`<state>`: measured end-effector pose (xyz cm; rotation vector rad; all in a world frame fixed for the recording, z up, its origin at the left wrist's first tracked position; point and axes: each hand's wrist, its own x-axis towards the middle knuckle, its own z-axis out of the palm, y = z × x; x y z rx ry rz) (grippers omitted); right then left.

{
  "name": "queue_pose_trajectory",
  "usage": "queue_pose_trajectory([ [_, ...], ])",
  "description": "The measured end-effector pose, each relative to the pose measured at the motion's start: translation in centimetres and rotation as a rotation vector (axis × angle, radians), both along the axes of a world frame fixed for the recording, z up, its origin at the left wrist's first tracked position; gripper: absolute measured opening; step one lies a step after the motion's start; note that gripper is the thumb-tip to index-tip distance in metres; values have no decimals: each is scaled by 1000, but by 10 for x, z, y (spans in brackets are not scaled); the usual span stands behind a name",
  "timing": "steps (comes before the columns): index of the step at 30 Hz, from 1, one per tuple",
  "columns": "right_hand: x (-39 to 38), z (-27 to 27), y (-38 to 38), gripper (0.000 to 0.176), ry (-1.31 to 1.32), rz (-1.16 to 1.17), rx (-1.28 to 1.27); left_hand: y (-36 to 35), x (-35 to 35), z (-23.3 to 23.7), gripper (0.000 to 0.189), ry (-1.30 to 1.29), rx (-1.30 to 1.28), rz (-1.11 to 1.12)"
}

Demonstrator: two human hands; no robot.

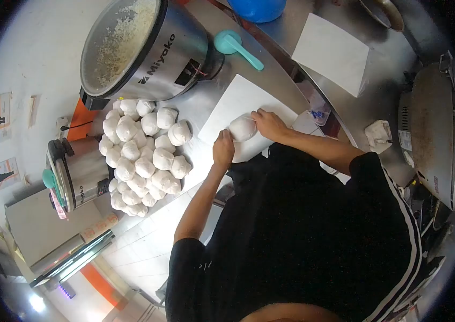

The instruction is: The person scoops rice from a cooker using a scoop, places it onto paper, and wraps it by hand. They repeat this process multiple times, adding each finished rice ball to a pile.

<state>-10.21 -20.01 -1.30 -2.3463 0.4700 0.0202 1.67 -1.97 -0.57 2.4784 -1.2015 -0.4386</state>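
Note:
A rounded white wrapped rice bundle (243,129) lies on a stack of white paper sheets (236,99) in front of me. My left hand (223,147) is closed at its lower left side, the fingers pinching the wrapper. On the opposite side, my right hand (269,125) pinches the wrapper's upper right edge. Left of the sheets, many similar white wrapped bundles (144,155) are piled on the metal counter. What is inside the bundle between my hands is hidden by the wrapper.
A large open rice cooker (168,59) holding white rice stands beyond the pile. Near it lies a turquoise rice paddle (238,48). A second cooker (85,172) sits at the left. More white paper (330,53) and a blue container (259,8) are on the right-hand counter.

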Motion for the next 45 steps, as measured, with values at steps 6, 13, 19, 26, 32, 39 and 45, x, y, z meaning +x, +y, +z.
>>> queue_pose_trajectory([
  [6,-23,-13,10,31,-195,112,-203,11,7,-3,16,25,112,-220],
  [13,-24,-16,13,39,-270,201,-481,-26,20,29,25,141,268,-3],
  [19,-27,-15,16,35,-182,155,-330,-36,8,46,27,308,-154,97],
  [26,-25,-16,26,39,-257,29,-258,-89,-49,24,44,231,-342,694],
  [32,-2,19,25,46,-549,-167,305,-68,-21,21,38,1496,-1051,890],
  [39,45,38,79,52,-581,-428,766,-40,-14,42,32,1610,-1284,796],
  [45,63,51,33,58,-44,96,575,33,19,57,44,1372,-1297,1045],
])
